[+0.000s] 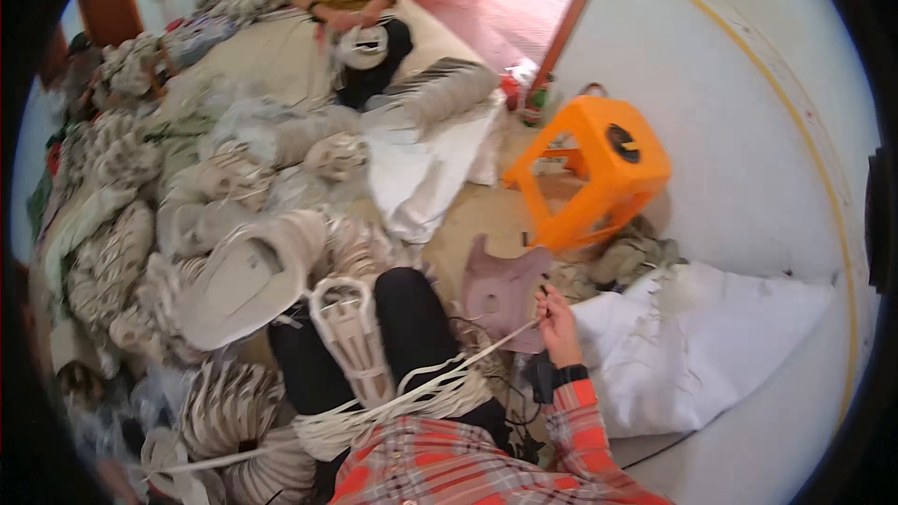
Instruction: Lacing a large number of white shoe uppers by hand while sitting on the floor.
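Observation:
My right hand (558, 327) is closed on a cream cord (505, 340), with a small dark tip sticking up by its fingers. The cord runs down to a loose bundle of cream cords (412, 407) lying across my lap. From there a cord stretches to the lower left rim, where my left hand (117, 482) shows only as a dim blur; its fingers cannot be made out. Between my black-clad thighs rests a beige fabric piece (351, 341) with a rounded top and long strips down its middle.
Stacked beige fabric pieces (248, 271) crowd my left side. Ahead, a person (363, 0) in a mustard top holds a pale round piece. An orange stool (594, 164), a pinkish plastic seat (505, 285) and a white sack (702, 346) stand to my right, beside the wall.

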A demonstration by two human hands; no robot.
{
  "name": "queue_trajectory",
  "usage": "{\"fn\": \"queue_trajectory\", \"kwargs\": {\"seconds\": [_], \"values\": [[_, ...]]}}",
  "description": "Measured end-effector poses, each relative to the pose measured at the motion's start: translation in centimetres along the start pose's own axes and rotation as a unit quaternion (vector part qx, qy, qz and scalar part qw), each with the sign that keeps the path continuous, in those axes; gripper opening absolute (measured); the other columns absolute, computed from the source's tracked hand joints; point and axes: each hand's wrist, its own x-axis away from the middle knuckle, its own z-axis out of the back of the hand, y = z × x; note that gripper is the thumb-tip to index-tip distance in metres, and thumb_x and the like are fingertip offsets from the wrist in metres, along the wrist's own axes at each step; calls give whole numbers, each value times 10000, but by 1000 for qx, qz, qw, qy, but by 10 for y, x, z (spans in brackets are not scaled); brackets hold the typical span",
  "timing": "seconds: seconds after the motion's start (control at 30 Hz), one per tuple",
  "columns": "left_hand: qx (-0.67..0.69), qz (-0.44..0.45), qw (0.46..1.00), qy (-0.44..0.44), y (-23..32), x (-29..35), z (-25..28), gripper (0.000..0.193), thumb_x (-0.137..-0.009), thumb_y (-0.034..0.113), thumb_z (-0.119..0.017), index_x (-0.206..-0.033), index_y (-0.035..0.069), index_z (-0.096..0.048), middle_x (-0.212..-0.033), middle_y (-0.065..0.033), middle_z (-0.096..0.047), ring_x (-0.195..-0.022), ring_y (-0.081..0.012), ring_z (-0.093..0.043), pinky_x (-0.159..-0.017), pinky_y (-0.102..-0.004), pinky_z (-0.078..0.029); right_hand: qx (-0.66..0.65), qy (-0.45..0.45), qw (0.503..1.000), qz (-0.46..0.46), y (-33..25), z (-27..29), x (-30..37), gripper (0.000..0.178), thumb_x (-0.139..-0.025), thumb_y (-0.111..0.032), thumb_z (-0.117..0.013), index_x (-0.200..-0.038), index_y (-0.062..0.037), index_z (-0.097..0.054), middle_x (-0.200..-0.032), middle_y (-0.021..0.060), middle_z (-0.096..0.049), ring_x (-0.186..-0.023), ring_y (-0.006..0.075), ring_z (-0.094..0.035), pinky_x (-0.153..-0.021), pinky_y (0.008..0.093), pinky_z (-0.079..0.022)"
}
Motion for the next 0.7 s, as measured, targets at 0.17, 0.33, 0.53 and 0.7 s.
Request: {"fn": "queue_trajectory", "kwargs": {"seconds": [0.17, 0.33, 0.53, 0.7], "values": [[245, -181, 952, -23, 282, 14, 28, 243, -764, 43, -549, -1001, 48, -602, -900, -126, -608, -870, -307, -562, -781, -394, -434, 372, -135, 910, -123, 28, -128, 67, 149, -856, -72, -515, -977, 10, -545, -753, 142, -619, -553, 181, -588, -462, 251, -465], [591, -159, 710, -349, 518, 99, 139, 167, -821, 115, -579, -942, 15, -634, -796, -130, -632, -672, -178, -605, -620, -283, -466, 616, -376, 692, 7, 137, -153, 89, 141, -821, -61, -539, -939, 15, -524, -684, 108, -585, -575, 212, -602, -496, 326, -489], [599, -111, 679, -410, 547, 139, 136, 193, -815, 114, -560, -944, -14, -625, -840, -184, -627, -732, -285, -623, -670, -340, -482, 705, -391, 586, 79, 143, -171, 104, 128, -796, -85, -481, -849, 28, -508, -782, 264, -594, -747, 429, -583, -680, 482, -470], [615, -126, 666, -403, 546, 144, 125, 235, -817, 118, -559, -1010, -7, -610, -886, -161, -635, -770, -232, -629, -692, -307, -482, 748, -399, 516, 123, 140, -185, 111, 121, -740, -73, -508, -823, 15, -503, -777, 234, -593, -732, 405, -594, -660, 463, -482]]}}
